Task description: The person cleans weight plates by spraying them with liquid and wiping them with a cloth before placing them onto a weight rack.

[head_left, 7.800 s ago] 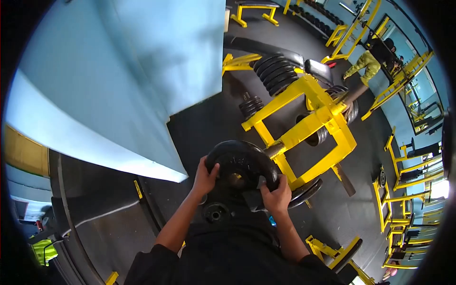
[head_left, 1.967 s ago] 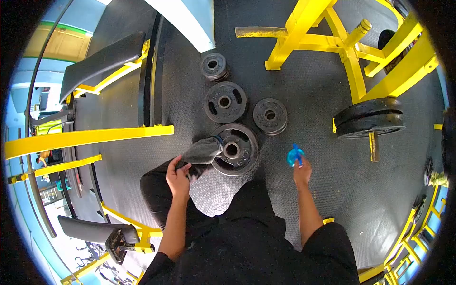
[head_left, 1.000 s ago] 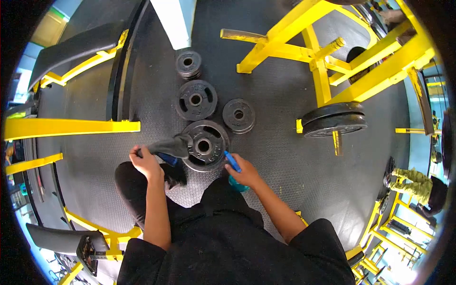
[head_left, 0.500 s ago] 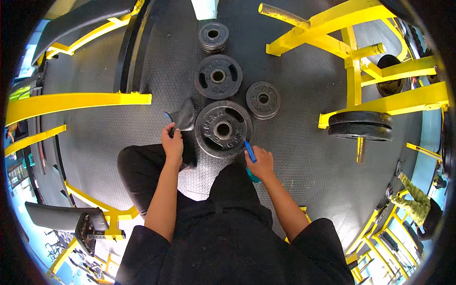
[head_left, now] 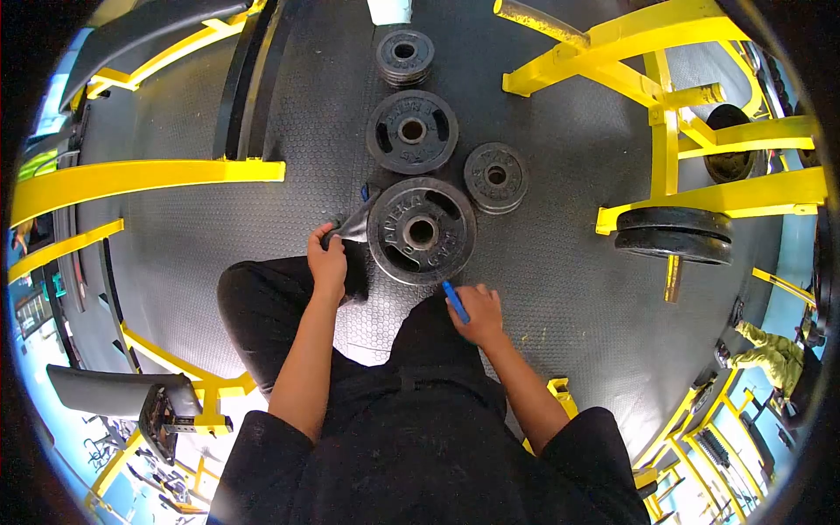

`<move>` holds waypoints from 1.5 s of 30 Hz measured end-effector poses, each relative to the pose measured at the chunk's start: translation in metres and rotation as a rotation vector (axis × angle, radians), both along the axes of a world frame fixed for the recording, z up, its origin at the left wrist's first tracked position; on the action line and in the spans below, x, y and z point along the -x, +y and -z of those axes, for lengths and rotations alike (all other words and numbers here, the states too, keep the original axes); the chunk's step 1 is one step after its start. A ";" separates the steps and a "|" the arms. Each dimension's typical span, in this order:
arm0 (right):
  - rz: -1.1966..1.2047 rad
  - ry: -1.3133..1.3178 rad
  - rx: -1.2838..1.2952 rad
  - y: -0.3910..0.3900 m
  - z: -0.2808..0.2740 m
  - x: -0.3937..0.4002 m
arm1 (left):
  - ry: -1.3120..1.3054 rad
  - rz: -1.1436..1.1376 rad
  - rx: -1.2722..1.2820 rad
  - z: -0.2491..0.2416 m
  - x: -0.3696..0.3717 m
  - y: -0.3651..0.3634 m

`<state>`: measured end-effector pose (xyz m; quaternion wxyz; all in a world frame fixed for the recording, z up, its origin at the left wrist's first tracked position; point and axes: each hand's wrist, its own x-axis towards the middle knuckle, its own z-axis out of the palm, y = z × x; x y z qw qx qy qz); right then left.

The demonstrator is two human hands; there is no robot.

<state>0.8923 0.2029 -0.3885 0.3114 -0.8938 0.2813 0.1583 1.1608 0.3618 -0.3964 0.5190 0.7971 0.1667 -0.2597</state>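
Note:
My left hand [head_left: 327, 264] is closed on the end of a dark grey cloth [head_left: 357, 226]. The cloth stretches up and right to the left rim of a large black weight plate [head_left: 392, 255] with raised lettering. Below that plate, over my knee, my right hand [head_left: 479, 313] grips a blue pen-shaped tool [head_left: 455, 302]; its upper tip points toward the plate's lower rim. Beyond the large plate lies a medium plate [head_left: 427, 157] with cut-out grips. A short stack of small plates [head_left: 496, 192] sits to the right.
Farther off stand another stack of small plates [head_left: 406, 68] and a white container [head_left: 389, 10]. Yellow frames [head_left: 149, 185] flank the black textured floor [head_left: 560, 289]. Two plates [head_left: 674, 234] hang on a yellow post at right. Another person [head_left: 774, 363] is at the far right.
The cloth has swung from the upper left of my left hand to the right, against the large plate. My right hand has drawn slightly down from the plate. The view has shifted slightly.

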 end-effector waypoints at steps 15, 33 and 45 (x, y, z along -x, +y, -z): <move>0.011 -0.322 0.045 0.004 -0.001 -0.074 | -0.073 -0.102 -0.033 0.001 0.004 0.005; -0.135 -0.282 -0.022 -0.015 -0.011 -0.056 | -0.078 -0.101 -0.030 0.005 0.012 0.006; 0.016 -0.457 -0.292 -0.062 -0.131 -0.040 | -0.062 -0.123 -0.073 0.004 0.025 0.010</move>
